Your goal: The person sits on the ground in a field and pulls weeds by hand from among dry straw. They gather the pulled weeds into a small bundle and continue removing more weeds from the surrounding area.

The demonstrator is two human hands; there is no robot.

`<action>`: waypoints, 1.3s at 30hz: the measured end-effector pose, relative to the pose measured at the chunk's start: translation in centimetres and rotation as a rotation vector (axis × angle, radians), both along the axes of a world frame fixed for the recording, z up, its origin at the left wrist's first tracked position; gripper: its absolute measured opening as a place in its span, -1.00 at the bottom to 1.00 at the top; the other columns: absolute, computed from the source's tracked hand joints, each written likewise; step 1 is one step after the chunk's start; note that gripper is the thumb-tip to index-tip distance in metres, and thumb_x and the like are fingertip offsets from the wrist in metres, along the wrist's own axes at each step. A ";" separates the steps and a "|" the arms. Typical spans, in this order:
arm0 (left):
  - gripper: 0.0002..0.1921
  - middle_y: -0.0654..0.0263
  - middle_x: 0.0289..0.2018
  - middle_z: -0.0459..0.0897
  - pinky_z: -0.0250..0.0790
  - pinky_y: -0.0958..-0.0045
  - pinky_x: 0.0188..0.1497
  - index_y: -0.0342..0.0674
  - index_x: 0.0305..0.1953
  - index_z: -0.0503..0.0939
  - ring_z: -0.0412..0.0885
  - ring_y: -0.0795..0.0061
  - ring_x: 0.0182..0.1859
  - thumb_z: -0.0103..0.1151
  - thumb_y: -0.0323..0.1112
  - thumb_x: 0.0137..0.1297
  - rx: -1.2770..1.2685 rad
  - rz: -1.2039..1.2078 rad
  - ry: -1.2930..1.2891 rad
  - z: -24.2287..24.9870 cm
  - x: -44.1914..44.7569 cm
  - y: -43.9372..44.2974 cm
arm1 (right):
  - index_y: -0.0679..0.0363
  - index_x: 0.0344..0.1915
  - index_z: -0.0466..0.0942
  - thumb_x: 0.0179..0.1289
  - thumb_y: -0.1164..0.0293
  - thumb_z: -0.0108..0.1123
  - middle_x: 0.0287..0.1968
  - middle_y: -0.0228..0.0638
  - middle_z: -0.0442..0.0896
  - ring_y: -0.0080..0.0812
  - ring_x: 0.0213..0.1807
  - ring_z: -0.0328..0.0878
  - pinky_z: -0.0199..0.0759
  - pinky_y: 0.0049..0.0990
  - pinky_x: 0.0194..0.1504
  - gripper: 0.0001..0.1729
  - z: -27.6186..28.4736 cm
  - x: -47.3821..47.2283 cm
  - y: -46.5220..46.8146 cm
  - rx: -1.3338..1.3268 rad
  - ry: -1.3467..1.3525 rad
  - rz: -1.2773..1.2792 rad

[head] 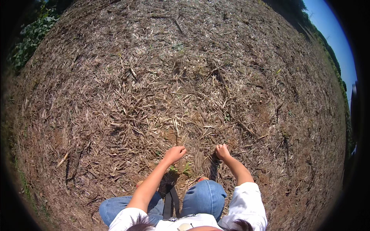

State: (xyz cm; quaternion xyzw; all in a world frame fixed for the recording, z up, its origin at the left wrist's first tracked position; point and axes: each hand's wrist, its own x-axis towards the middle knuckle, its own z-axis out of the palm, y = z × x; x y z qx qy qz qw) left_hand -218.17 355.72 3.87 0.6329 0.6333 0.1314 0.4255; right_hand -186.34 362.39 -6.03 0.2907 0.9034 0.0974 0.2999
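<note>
My left hand (174, 154) is low over the straw-covered ground, fingers curled in toward the thumb. A thin dark line, perhaps a stalk, stands just beyond its knuckles; whether the fingers hold anything is too small to see. To the right, my right hand (222, 152) is bent down at the straw with its fingertips hidden. Between my forearms and knees grows a small green plant (186, 169), with more green leaves (173, 168) beside my left wrist. A patch of flattened dry straw (199, 157) lies between the hands.
Dry crop residue (130, 95) covers the field, with bare reddish soil (263, 112) showing in places. A thicker pale stalk (62, 160) lies at left. My bent knees (202, 196) in jeans and a dark strap (171, 202) are close below. Leafy bushes (34, 40) border the far left.
</note>
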 end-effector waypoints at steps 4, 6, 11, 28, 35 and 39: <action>-0.69 0.16 -0.33 0.61 0.38 0.23 -0.20 -0.12 -0.23 0.56 0.56 0.14 -0.23 -0.11 -0.08 0.24 -0.010 -0.019 -0.012 0.1 0.2 -0.2 | 0.10 -0.32 0.59 0.17 0.27 -0.12 -0.32 -0.30 0.49 -0.27 -0.27 0.43 0.14 -0.26 -0.25 -0.70 -0.8 -1.4 -1.8 0.016 -0.138 -0.059; -0.70 0.15 -0.34 0.61 0.38 0.23 -0.21 -0.12 -0.24 0.56 0.56 0.13 -0.25 -0.11 -0.08 0.24 0.019 -0.005 -0.019 -0.1 0.4 -0.2 | 0.09 -0.27 0.59 0.19 0.27 -0.13 -0.30 -0.32 0.51 -0.29 -0.24 0.44 0.14 -0.23 -0.19 -0.69 -1.4 -1.4 -1.7 0.016 -0.162 -0.140; -0.70 0.14 -0.35 0.61 0.38 0.23 -0.23 -0.11 -0.26 0.56 0.56 0.13 -0.27 -0.13 -0.09 0.23 0.006 -0.009 0.002 -0.1 -0.6 -0.9 | 0.02 -0.19 0.59 0.21 0.28 -0.14 -0.17 -0.36 0.62 -0.40 -0.14 0.55 0.12 -0.22 -0.03 -0.68 -1.1 -2.0 -1.0 -0.239 -0.058 -0.596; -0.72 0.16 -0.32 0.62 0.38 0.21 -0.19 -0.04 -0.24 0.57 0.56 0.15 -0.22 -0.12 -0.10 0.23 -0.053 0.040 -0.052 1.7 -0.9 -0.3 | 0.33 -0.41 0.45 0.23 0.09 0.01 -0.59 -0.15 0.48 -0.38 -0.53 0.38 0.27 -0.39 -0.42 -0.54 7.1 -3.5 0.1 -0.275 1.185 -1.287; -0.69 0.22 -0.39 0.63 0.39 0.29 -0.27 -0.07 -0.22 0.58 0.59 0.29 -0.33 -0.16 -0.10 0.26 -0.095 0.380 -0.028 -0.1 -4.4 0.2 | 0.19 0.02 0.37 0.26 0.05 0.01 -0.19 -0.25 0.58 -0.36 -0.15 0.51 0.37 -0.37 -0.07 -0.50 13.0 -12.4 -1.7 -1.163 0.865 -0.788; -0.71 0.35 -0.51 0.59 0.34 0.49 -0.36 -0.19 -0.24 0.58 0.53 0.57 -0.45 -0.16 -0.20 0.32 -0.116 0.662 -0.344 -1.3 -6.4 0.5 | 0.03 0.15 0.34 0.27 0.05 -0.01 -0.04 -0.18 0.56 -0.25 -0.01 0.51 0.37 -0.31 0.03 -0.48 12.4 -13.8 -1.5 -1.139 0.547 -0.614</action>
